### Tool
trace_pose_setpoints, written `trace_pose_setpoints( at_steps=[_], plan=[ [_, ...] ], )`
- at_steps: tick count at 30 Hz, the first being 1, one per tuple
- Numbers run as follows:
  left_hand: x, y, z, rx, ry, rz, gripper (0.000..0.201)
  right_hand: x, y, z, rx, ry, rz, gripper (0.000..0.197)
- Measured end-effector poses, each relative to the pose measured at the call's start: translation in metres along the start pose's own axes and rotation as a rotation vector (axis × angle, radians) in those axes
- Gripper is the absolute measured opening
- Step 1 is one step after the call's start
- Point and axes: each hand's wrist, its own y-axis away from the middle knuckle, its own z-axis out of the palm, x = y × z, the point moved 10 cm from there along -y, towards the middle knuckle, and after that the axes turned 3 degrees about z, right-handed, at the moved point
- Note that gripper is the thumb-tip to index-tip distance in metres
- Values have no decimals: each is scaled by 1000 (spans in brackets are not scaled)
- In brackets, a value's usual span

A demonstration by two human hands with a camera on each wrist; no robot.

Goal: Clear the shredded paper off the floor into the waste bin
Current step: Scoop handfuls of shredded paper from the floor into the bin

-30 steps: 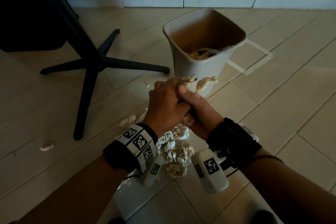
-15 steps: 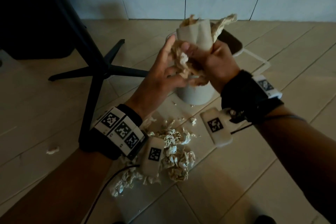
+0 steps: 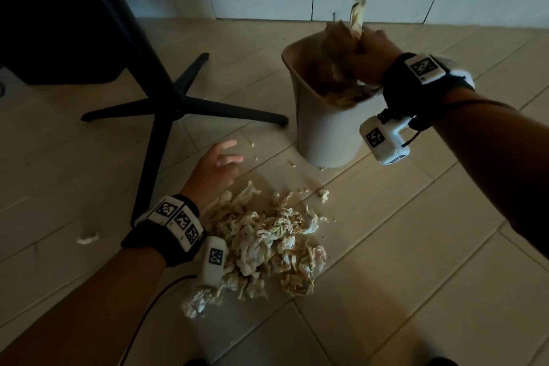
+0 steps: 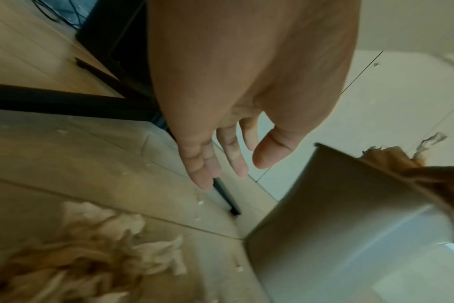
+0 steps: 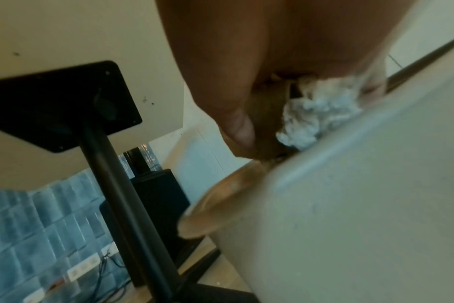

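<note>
Pale tiled floor (image 3: 416, 246): the right hand (image 3: 365, 53) grips a wad of shredded paper (image 3: 341, 38) over the beige plastic waste bin (image 3: 323, 134); a cream shred heap (image 3: 267, 244) lies beside the left hand (image 3: 217, 169), open and empty. Left wrist view: fingers (image 4: 202, 164) spread above the floor. Right wrist view: the wad sits at the rim, so strands may spill outside.

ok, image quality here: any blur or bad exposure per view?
Head: dim, underexposed, with the paper pile still legible and some motion blur on the left hand. Left wrist: the pile and bin are smeared. Right wrist: bin wall blurred, and the wad in the right hand looks washed out.
</note>
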Motion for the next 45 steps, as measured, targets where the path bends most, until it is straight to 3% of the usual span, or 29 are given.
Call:
trace_pose_setpoints(
  at_steps=[5, 9, 13, 19, 22, 25, 31, 36, 40, 45],
  plan=[
    [-66, -18, -30, 63, -367, -130, 50, 7, 9, 14, -101, 282, 41, 77],
    [-99, -22, -43, 15, -661, -242, 99, -16, 20, 7, -45, 322, -68, 69],
    [-123, -6, -14, -195, -638, -282, 133, -41, 53, -2, 118, 228, -199, 56],
    [-133, 18, 39, -393, -798, -213, 128, -76, 119, 30, 150, 103, -510, 44],
    [-130, 29, 54, -394, -904, -209, 113, -77, 148, 58, 121, 47, -591, 33],
    [-127, 32, 57, -313, -989, -154, 90, -60, 166, 96, 29, -5, -595, 28],
    [-123, 32, 48, -172, -868, -105, 57, 10, 177, 182, -298, -167, -291, 27],
    [-84, 33, 40, 20, -700, 48, 33, 55, 189, 226, -524, -568, 156, 31],
    [-46, 37, 44, 121, -506, 152, 24, 68, 212, 263, -698, -940, 514, 64],
    [-4, 48, 63, 210, -317, 319, 12, 53, 228, 289, -813, -1263, 707, 87]
  ],
)
